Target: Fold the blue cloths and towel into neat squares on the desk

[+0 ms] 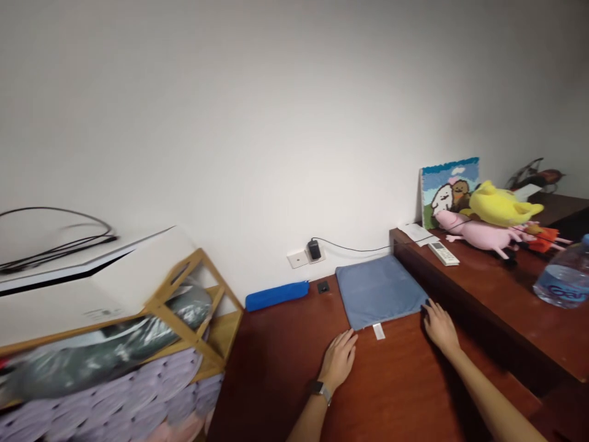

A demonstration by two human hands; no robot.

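A flat grey-blue pad (378, 290) lies on the red-brown wooden surface (276, 362) against the wall, a white tag at its near edge. My left hand (339, 358), with a watch on the wrist, rests flat on the wood just before the pad's near left corner, fingers stretched out. Over at the pad's near right corner my right hand (439, 326) has its fingertips touching the edge, fingers extended. Neither hand holds anything.
A blue pencil case (276, 295) lies by the wall near a socket with a plugged charger (313, 250). The raised shelf on the right carries a remote (443, 253), plush toys (488, 221), a picture and a water bottle (564, 276). A bamboo rack (193, 307) with bundles stands left.
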